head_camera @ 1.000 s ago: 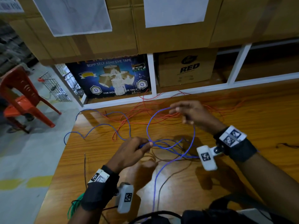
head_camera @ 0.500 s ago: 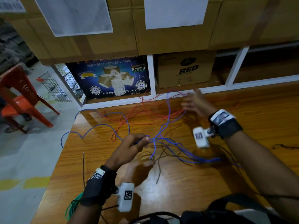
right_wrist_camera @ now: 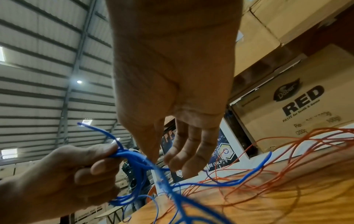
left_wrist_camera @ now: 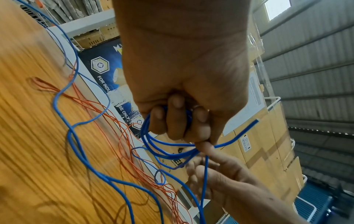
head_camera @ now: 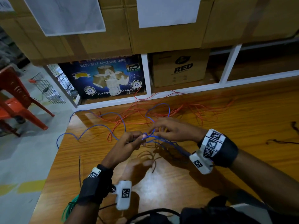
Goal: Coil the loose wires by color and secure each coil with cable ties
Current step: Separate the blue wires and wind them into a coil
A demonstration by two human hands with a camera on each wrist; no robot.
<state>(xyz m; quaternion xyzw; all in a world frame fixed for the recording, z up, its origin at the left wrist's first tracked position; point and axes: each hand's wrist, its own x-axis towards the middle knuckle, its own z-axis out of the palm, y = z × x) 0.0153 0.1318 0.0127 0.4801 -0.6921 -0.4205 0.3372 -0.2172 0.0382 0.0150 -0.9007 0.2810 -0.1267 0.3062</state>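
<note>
My left hand (head_camera: 137, 139) grips several loops of blue wire (head_camera: 146, 136) above the wooden table (head_camera: 242, 126). In the left wrist view its fingers (left_wrist_camera: 178, 124) curl round the coil (left_wrist_camera: 166, 153), with one cut end sticking out to the right. My right hand (head_camera: 154, 130) is close against the left and pinches a strand of the same blue wire (right_wrist_camera: 159, 166) between thumb and fingers (right_wrist_camera: 172, 154). The rest of the blue wire (head_camera: 97, 126) trails left across the table to its edge. Loose orange wires (head_camera: 186, 109) lie tangled at the back.
A dark brown wire (head_camera: 152, 157) lies under my hands and another dark wire (head_camera: 281, 141) at the right. Green wire (head_camera: 68, 209) hangs off the near left edge. Cardboard boxes (head_camera: 179, 68) fill the white shelf behind. A red chair (head_camera: 14, 101) stands on the floor at left.
My right hand reached out to the back of the table along the blue wire, then came back to the left hand with a strand. The left hand kept its grip.
</note>
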